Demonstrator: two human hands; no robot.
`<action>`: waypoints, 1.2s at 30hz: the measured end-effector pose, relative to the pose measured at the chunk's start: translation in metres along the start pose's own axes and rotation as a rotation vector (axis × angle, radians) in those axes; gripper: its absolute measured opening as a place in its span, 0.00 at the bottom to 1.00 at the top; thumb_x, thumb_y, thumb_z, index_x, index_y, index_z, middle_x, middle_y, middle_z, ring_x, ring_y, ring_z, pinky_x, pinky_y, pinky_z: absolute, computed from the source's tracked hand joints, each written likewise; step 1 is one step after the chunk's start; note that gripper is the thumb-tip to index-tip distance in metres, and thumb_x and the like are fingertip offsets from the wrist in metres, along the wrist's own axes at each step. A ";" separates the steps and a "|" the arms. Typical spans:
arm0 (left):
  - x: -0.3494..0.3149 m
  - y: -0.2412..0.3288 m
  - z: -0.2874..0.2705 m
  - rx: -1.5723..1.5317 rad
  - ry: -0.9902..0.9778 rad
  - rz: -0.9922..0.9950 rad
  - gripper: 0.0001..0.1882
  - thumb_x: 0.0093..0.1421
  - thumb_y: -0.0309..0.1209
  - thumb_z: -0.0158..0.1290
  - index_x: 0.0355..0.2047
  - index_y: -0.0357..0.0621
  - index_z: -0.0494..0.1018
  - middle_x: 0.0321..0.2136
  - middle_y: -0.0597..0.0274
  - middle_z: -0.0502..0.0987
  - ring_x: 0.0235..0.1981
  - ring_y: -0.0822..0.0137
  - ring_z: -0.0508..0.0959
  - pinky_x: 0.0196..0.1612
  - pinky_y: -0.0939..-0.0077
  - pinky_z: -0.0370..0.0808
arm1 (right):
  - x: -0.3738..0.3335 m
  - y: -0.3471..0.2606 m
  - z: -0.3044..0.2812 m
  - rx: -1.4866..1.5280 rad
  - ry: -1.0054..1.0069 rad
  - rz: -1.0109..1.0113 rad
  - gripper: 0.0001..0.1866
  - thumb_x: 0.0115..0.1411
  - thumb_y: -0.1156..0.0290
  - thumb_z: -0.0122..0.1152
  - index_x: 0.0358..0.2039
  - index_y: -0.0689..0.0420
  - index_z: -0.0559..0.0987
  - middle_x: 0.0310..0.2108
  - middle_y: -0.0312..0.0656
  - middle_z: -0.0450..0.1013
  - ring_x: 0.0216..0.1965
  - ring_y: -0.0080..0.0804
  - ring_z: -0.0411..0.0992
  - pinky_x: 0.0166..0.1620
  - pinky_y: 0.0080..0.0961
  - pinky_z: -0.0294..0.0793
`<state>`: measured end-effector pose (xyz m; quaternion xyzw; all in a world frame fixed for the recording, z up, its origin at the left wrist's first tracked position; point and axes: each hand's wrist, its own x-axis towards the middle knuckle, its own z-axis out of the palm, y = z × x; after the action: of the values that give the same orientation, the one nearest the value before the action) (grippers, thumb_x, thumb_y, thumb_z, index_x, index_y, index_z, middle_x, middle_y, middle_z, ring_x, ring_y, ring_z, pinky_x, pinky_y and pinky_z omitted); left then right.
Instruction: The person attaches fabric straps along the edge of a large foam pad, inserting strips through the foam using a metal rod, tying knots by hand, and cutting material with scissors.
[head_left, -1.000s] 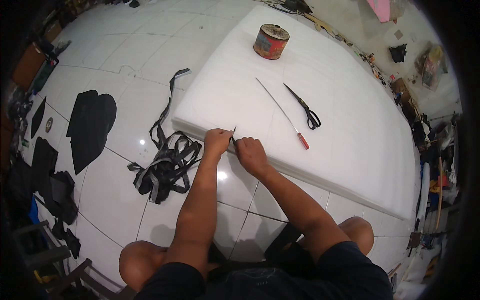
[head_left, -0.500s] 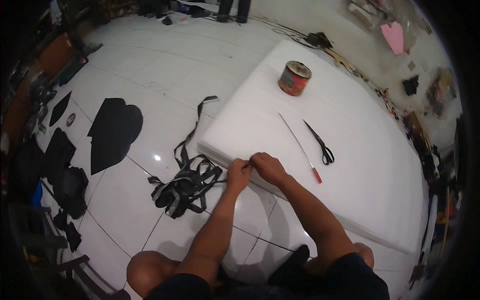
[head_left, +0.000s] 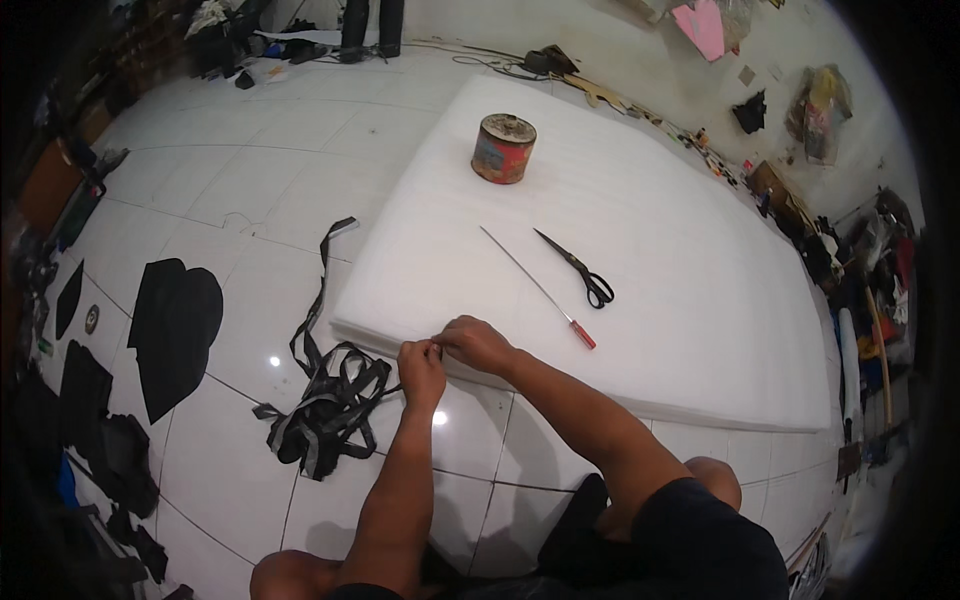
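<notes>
Together — left hand (head_left: pixel 422 372) and right hand (head_left: pixel 477 343) meet at the white slab (head_left: pixel 680 320).

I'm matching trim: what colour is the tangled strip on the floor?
The tangled strip is black and grey; head view.

A dark short-sleeved top (head_left: pixel 705 540) leaves the forearms (head_left: pixel 585 422) and both hands (head_left: pixel 477 346) bare.

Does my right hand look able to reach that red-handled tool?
Likely yes: the red-handled tool lies on the white slab, nothing visible between it and the right hand, though that hand is busy beside the left hand.
</notes>
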<state>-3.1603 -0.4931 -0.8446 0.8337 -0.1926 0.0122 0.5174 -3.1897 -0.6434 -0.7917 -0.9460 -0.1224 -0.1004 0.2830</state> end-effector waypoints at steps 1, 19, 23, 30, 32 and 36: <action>0.001 0.000 0.000 0.046 0.018 0.037 0.07 0.61 0.28 0.53 0.33 0.36 0.77 0.33 0.46 0.73 0.38 0.46 0.74 0.44 0.56 0.70 | 0.000 -0.003 0.003 0.005 0.000 0.008 0.11 0.52 0.72 0.62 0.37 0.54 0.83 0.34 0.42 0.77 0.41 0.43 0.74 0.46 0.37 0.75; 0.008 -0.010 0.007 -0.064 -0.005 -0.004 0.09 0.57 0.32 0.59 0.30 0.37 0.79 0.31 0.51 0.73 0.35 0.53 0.74 0.42 0.60 0.70 | -0.014 -0.003 0.005 -0.043 0.093 0.244 0.07 0.58 0.70 0.57 0.35 0.56 0.79 0.35 0.44 0.75 0.39 0.47 0.74 0.43 0.41 0.74; 0.013 -0.016 0.004 -0.120 -0.014 0.038 0.09 0.58 0.32 0.58 0.30 0.38 0.80 0.31 0.51 0.73 0.35 0.53 0.75 0.41 0.61 0.71 | -0.012 -0.005 -0.006 -0.058 0.025 0.143 0.05 0.57 0.70 0.57 0.33 0.56 0.78 0.34 0.43 0.75 0.38 0.45 0.75 0.40 0.41 0.75; 0.010 -0.014 -0.014 -0.149 -0.099 -0.052 0.10 0.59 0.33 0.58 0.33 0.38 0.80 0.31 0.56 0.74 0.36 0.60 0.75 0.42 0.68 0.72 | -0.011 0.011 -0.013 -0.334 -0.012 0.075 0.05 0.57 0.70 0.57 0.28 0.56 0.75 0.32 0.41 0.73 0.38 0.42 0.75 0.37 0.38 0.77; 0.006 -0.010 -0.015 -0.224 -0.105 -0.223 0.12 0.61 0.35 0.57 0.35 0.38 0.79 0.33 0.58 0.75 0.37 0.64 0.75 0.43 0.70 0.71 | -0.014 0.012 -0.015 -0.321 -0.043 0.107 0.04 0.56 0.70 0.57 0.29 0.56 0.76 0.33 0.41 0.74 0.39 0.41 0.75 0.37 0.38 0.77; 0.008 0.002 -0.015 -0.244 -0.127 -0.214 0.12 0.61 0.35 0.57 0.36 0.38 0.79 0.35 0.57 0.74 0.38 0.65 0.74 0.45 0.71 0.70 | -0.014 -0.003 -0.011 -0.103 0.011 0.082 0.07 0.56 0.70 0.58 0.34 0.54 0.79 0.36 0.41 0.75 0.40 0.42 0.75 0.37 0.37 0.77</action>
<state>-3.1508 -0.4833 -0.8337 0.7796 -0.1348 -0.1190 0.5998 -3.2052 -0.6494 -0.7851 -0.9630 -0.0766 -0.1000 0.2384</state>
